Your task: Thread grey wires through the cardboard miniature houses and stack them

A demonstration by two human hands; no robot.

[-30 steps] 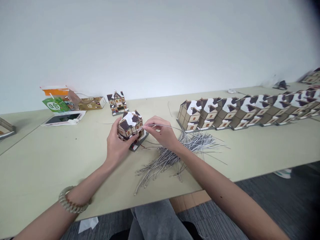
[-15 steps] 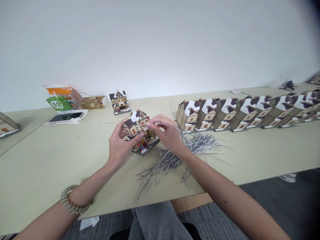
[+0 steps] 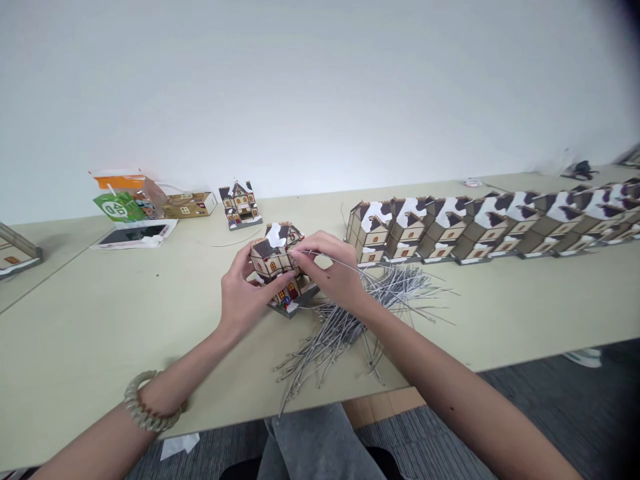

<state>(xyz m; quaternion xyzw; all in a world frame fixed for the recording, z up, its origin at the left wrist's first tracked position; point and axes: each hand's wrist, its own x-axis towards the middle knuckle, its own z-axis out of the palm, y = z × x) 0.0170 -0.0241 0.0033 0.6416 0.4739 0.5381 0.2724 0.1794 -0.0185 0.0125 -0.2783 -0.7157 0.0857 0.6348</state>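
A small model house (image 3: 273,265) with a dark, snow-patched roof stands tilted on the table in front of me. My left hand (image 3: 245,287) grips its left side, thumb across the front. At the upper front of the house, my right hand (image 3: 330,263) pinches a thin grey cord (image 3: 345,261), which trails back over that hand to the right. Where the cord's tip goes is hidden by the fingers. Beneath my right wrist lies a loose bundle of grey cords (image 3: 345,320), some with small knobbed ends.
A long row of similar houses (image 3: 415,230) runs along the right. Another house (image 3: 240,203) stands at the back, beside a flat printed box (image 3: 187,205). Further left are a phone (image 3: 133,235) and a green packet (image 3: 119,207). Part of one more house (image 3: 17,250) shows at the left edge.
The model house has turned slightly and shifted a little right in my left hand. My right hand stays at its front with the cord. The bundle's near ends have moved slightly.
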